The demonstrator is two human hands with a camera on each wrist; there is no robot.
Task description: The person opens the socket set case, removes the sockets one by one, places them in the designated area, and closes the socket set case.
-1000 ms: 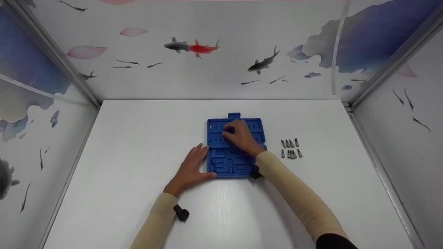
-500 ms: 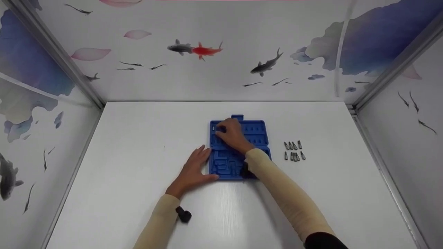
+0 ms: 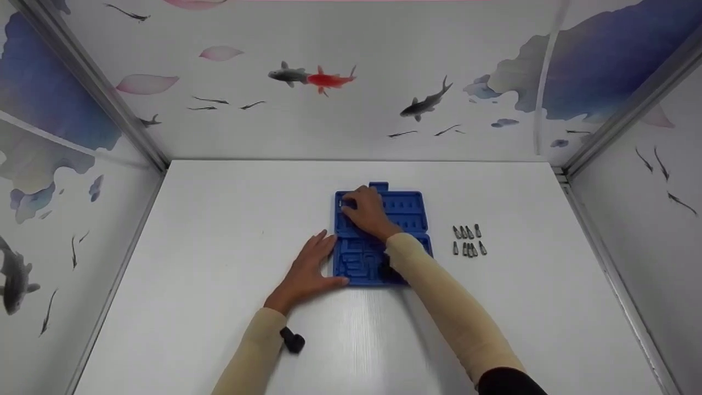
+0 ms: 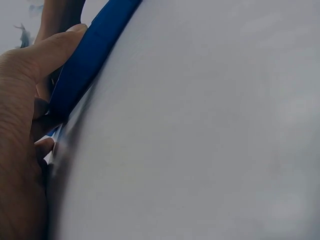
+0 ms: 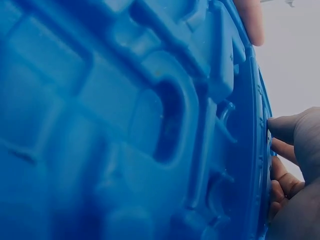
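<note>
An open blue plastic case (image 3: 351,262) lies on the white table, its moulded recesses facing up. My left hand (image 3: 304,271) rests at its near left corner, fingers along the left side and thumb on the front edge; in the left wrist view the thumb (image 4: 57,47) touches the case's rim. Over the far half, at its upper left, is my right hand (image 3: 366,211) with thumb and fingers curled. A small metal bit (image 3: 340,203) stands in the far left slot beside its fingertips. Whether those fingers pinch anything is hidden.
Several metal screwdriver bits (image 3: 469,250) lie in two loose rows to the right of the case. A latch tab (image 3: 378,186) sticks out at the case's far edge. Printed walls enclose the table at the back and both sides.
My right hand has shifted left across the far half of the case, to the slot with the bit. The left hand stays at the corner. The whole head view has drifted slightly.
</note>
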